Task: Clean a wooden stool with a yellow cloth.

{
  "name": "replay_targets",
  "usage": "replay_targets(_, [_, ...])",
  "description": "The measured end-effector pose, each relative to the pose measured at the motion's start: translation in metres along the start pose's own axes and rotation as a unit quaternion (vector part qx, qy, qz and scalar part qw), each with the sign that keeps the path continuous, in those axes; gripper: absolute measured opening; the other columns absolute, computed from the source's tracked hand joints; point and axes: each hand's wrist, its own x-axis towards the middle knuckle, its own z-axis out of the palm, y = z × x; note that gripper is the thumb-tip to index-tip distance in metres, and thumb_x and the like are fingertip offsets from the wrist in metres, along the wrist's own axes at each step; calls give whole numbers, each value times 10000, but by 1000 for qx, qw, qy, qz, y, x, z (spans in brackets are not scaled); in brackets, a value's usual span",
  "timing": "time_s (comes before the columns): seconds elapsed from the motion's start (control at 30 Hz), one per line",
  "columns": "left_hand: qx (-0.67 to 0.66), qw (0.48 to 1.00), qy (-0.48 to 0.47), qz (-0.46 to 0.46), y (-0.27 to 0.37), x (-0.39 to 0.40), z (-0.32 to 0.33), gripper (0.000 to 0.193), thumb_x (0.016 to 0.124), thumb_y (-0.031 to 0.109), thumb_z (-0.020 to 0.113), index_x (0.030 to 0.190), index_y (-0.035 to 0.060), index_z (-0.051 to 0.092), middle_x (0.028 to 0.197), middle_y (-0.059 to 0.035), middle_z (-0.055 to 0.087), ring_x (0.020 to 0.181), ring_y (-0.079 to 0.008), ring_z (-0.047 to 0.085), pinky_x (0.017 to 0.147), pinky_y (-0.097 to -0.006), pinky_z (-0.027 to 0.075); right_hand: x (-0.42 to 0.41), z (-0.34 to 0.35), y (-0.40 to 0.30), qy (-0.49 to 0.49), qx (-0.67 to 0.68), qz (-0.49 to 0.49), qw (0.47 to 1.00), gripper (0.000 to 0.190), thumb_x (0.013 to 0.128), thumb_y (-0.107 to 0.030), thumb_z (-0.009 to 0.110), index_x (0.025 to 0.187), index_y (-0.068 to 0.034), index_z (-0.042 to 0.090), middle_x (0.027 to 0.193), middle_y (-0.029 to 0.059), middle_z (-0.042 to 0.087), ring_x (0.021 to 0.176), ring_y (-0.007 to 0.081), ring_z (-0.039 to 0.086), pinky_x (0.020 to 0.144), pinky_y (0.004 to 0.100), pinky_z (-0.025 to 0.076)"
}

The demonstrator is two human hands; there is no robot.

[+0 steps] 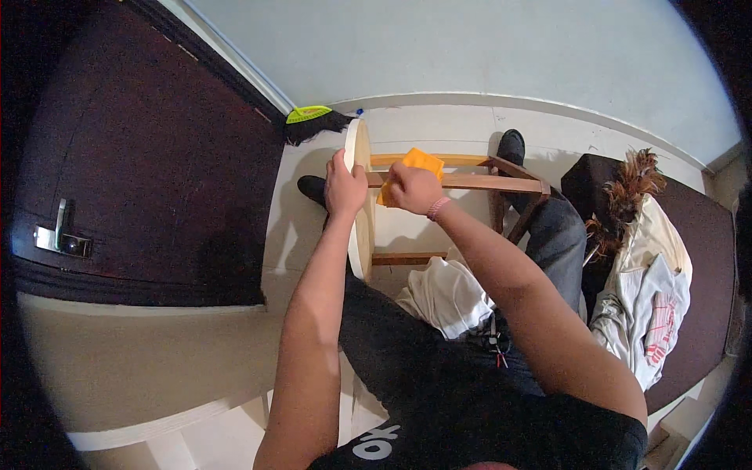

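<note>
A wooden stool lies on its side across my legs, its round seat (365, 244) standing on edge to the left. Its legs run to the right. My left hand (346, 189) grips the seat's pale rim from above. Between the fingers of my right hand (418, 191) is a yellow cloth (425, 162), pressed around the upper stool leg (490, 183) close to the seat. Part of that leg is hidden under the cloth and hand. A crumpled white cloth (445, 294) rests on my lap below the stool.
A brown bench (696, 247) on the right bears a feather duster (637, 179) and a pile of white fabric (637, 299). A broom (310, 116) leans at the wall corner beyond the stool. To the left is a dark door (158, 153) with a metal handle (60, 226).
</note>
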Motion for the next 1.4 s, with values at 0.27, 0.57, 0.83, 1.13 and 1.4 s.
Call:
replay_targets(0.27, [-49,999,-1,-8,-2,0,-3,462,974,273,561,1376,57,492,1321,-228,571,1209,-426,570,997,-501,479,11,0,-7,26,121,87,988,186,869,-259,616,928,-88,653,777,151,701,753,360,694,696,465,547])
replay_targets(0.57, [-130,991,18,-32,-18,6,7,366,1000,280,533,1244,15,595,1212,-228,639,1126,-409,615,962,-478,489,52,54,-42,102,244,89,960,186,876,-234,617,951,-68,653,770,167,694,706,366,684,674,452,546])
replay_targets(0.83, [-107,993,13,-54,-8,9,5,330,1010,284,521,1177,17,623,1166,-212,669,1079,-404,633,930,-471,499,19,25,-18,131,40,-85,987,214,863,-119,677,1059,-52,622,1027,149,638,946,355,656,798,420,554])
replay_targets(1.13, [-83,994,49,-45,-15,8,6,327,1006,283,532,1156,16,645,1128,-219,690,1066,-401,647,922,-453,500,7,11,-13,-71,-164,-74,981,355,912,-248,632,1192,-37,573,1124,170,640,1044,364,657,913,454,533])
replay_targets(1.4, [-79,995,20,-54,-5,6,10,334,1014,280,497,1196,22,603,1202,-227,645,1126,-430,607,961,-493,487,57,24,-45,-218,-216,4,952,341,934,-322,616,1123,-40,579,1039,185,724,964,353,720,802,480,572])
